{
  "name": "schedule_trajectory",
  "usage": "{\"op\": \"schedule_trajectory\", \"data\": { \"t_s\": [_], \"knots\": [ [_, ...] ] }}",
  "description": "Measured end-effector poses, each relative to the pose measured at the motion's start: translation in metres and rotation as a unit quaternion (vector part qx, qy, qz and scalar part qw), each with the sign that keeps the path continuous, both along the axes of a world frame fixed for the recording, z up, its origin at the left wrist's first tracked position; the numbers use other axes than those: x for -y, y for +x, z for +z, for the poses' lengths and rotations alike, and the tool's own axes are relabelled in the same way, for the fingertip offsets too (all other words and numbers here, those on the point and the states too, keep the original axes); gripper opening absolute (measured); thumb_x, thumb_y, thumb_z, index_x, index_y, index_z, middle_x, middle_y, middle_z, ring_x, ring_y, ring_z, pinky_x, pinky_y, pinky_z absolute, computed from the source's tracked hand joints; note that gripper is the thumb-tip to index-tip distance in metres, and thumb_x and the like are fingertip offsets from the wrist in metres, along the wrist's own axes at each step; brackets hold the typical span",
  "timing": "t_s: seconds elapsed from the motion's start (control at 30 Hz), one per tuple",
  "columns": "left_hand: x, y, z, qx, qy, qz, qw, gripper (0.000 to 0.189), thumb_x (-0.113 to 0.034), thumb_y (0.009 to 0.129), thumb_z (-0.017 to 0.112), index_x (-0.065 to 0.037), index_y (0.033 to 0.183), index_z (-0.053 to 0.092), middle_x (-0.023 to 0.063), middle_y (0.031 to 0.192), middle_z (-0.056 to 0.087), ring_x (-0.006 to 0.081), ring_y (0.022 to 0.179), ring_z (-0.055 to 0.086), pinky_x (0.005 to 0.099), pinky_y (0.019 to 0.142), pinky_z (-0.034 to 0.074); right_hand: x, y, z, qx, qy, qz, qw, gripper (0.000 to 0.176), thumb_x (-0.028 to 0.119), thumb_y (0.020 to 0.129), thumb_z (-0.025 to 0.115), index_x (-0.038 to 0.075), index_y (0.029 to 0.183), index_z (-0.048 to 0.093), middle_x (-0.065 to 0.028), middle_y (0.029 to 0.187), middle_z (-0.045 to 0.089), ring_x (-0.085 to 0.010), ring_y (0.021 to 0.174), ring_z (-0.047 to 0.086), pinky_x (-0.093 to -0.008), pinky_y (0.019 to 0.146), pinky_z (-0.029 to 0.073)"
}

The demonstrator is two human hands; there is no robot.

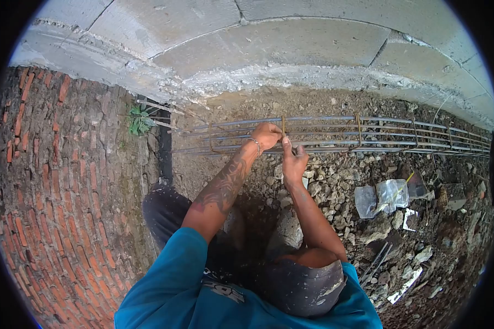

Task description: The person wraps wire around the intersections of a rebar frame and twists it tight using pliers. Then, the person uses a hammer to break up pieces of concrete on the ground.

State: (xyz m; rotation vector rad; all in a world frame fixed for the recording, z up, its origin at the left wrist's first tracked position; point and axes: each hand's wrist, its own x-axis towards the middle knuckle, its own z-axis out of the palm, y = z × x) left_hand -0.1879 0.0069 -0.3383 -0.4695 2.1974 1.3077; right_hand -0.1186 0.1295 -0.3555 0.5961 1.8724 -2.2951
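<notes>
A long rebar cage [329,133] runs sideways in front of me, its thin steel bars ringed by several rusty stirrups. My left hand [265,136], with a bracelet at the wrist, lies over the bars with its fingers closed beside one brownish stirrup [284,125]. Just right of it, my right hand [295,162] pinches at the near side of the cage, thumb pointing up by the same stirrup. Whatever is between the fingertips of either hand is too small or hidden to name. Another stirrup [359,130] crosses the bars farther right.
Behind the cage rises a grey block wall [291,46]; a brick wall [66,181] stands at left. Broken stones [335,186] cover the ground at right, with clear plastic bags [392,194] on them. A small green plant [141,120] grows near the cage's left end.
</notes>
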Motion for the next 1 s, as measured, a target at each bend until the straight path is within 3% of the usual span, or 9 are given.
{"op": "schedule_trajectory", "data": {
  "t_s": [0.23,0.33,0.43,0.53,0.6,0.7,0.77,0.83,1.0],
  "knots": [
    [0.0,-0.002,-0.006,0.023,0.045,0.009,0.999,0.01,-0.01,0.08,0.067,-0.001,0.082,0.069,0.0054,0.08,0.068,0.0113,0.071,0.059,0.0275,0.065,0.047,-0.01,-0.002,0.006,-0.074,0.061,0.003,0.995,0.036,0.031,0.085,0.07,-0.004,0.081,0.063,-0.0076,0.076,0.058,-0.0146,0.071,0.05,-0.0345,0.065,0.042],
    [-0.005,0.019,0.007,-0.129,-0.036,0.026,0.991,0.01,-0.008,0.083,0.065,0.002,0.083,0.065,0.007,0.076,0.067,0.0125,0.071,0.06,0.0286,0.065,0.048,-0.016,-0.007,0.004,-0.009,0.186,0.071,0.98,0.039,0.031,0.084,0.07,-0.007,0.078,0.065,-0.0115,0.061,0.057,-0.0161,0.061,0.051,-0.0374,0.06,0.044],
    [-0.025,0.06,0.026,-0.307,-0.024,0.087,0.947,0.007,-0.006,0.083,0.064,0.0,0.086,0.066,0.0086,0.082,0.067,0.0174,0.076,0.063,0.0307,0.069,0.049,-0.017,-0.006,0.014,0.001,0.132,0.06,0.989,0.038,0.031,0.084,0.07,-0.007,0.077,0.065,-0.0145,0.064,0.062,-0.0166,0.061,0.052,-0.0378,0.059,0.045],
    [-0.025,0.076,0.017,-0.444,-0.082,0.032,0.892,0.008,-0.005,0.082,0.064,-0.001,0.089,0.066,0.01,0.091,0.067,0.0232,0.084,0.064,0.033,0.078,0.049,-0.011,0.006,0.003,-0.033,0.14,0.038,0.989,0.031,0.026,0.086,0.067,-0.005,0.087,0.068,-0.0157,0.071,0.066,-0.0176,0.062,0.055,-0.0375,0.06,0.046],
    [-0.024,0.078,0.016,-0.446,-0.068,0.023,0.892,0.011,-0.004,0.08,0.065,-0.003,0.091,0.067,0.0099,0.092,0.066,0.0259,0.089,0.062,0.0362,0.082,0.046,-0.01,0.011,-0.007,-0.043,0.13,0.014,0.99,0.027,0.022,0.087,0.065,-0.005,0.091,0.069,-0.0149,0.071,0.067,-0.0184,0.061,0.056,-0.0377,0.06,0.046],
    [-0.019,0.086,0.017,-0.474,-0.084,-0.026,0.876,0.021,-0.001,0.076,0.065,-0.004,0.097,0.067,0.0101,0.099,0.065,0.0285,0.099,0.059,0.0394,0.088,0.044,-0.016,0.029,-0.011,-0.217,0.206,-0.009,0.954,0.022,0.012,0.089,0.058,-0.004,0.101,0.067,-0.0101,0.067,0.065,-0.0151,0.058,0.056,-0.0329,0.056,0.046],
    [-0.018,0.087,0.015,-0.513,-0.111,-0.067,0.848,0.027,0.001,0.075,0.066,-0.004,0.102,0.067,0.0103,0.104,0.064,0.0284,0.102,0.058,0.0394,0.09,0.045,-0.031,0.029,0.042,0.089,0.012,0.104,0.99,0.025,0.005,0.089,0.053,-0.006,0.108,0.064,-0.0076,0.068,0.062,-0.0109,0.055,0.053,-0.027,0.053,0.044],
    [-0.019,0.096,0.011,-0.551,-0.157,-0.106,0.813,0.037,0.001,0.07,0.068,-0.004,0.106,0.065,0.0109,0.111,0.061,0.0308,0.108,0.054,0.0427,0.091,0.044,-0.035,0.03,0.057,0.085,0.01,0.106,0.991,0.027,0.002,0.089,0.052,-0.01,0.111,0.059,-0.0067,0.069,0.059,-0.0079,0.054,0.051,-0.0233,0.05,0.042],
    [-0.028,0.1,0.019,-0.543,-0.152,-0.094,0.821,0.04,0.003,0.067,0.068,-0.003,0.106,0.066,0.011,0.111,0.06,0.0297,0.11,0.052,0.0435,0.093,0.043,-0.033,0.028,0.075,0.116,-0.164,0.11,0.973,0.027,0.001,0.09,0.05,-0.011,0.113,0.057,-0.0071,0.081,0.061,-0.0094,0.068,0.055,-0.0214,0.061,0.046]
  ]
}}
